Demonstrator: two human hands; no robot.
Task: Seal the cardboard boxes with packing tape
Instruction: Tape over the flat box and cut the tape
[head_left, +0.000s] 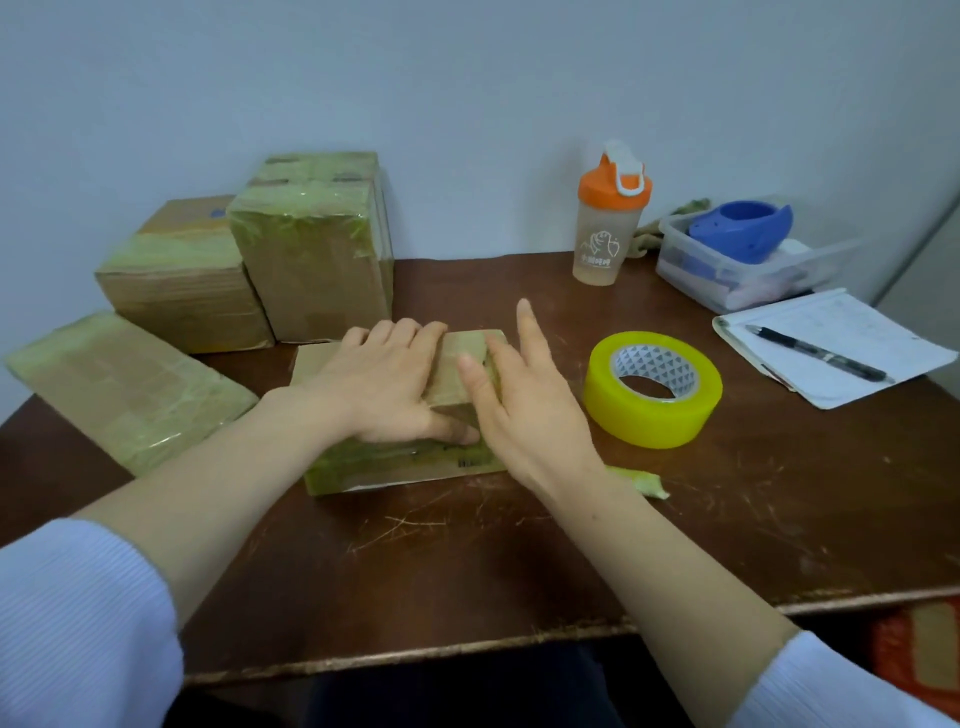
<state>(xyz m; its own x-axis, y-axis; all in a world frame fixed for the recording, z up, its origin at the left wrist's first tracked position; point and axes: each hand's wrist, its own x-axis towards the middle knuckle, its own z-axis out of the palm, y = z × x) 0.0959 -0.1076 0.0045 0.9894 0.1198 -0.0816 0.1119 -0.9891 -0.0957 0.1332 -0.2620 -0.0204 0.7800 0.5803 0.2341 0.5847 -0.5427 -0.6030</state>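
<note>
A small flat cardboard box lies in the middle of the brown table, its front face covered in yellowish tape. My left hand presses flat on the top of the box with straight fingers. My right hand rests on the box's right part, fingers spread and straight, the index finger pointing away. A roll of yellow packing tape lies flat on the table just right of the box, touched by neither hand. A crumpled scrap of tape lies by my right wrist.
Three taped cardboard boxes stand at the back left: a flat one, a cube and a tall one. At the back right are an orange-lidded shaker bottle, a clear plastic tub and a notepad with a pen.
</note>
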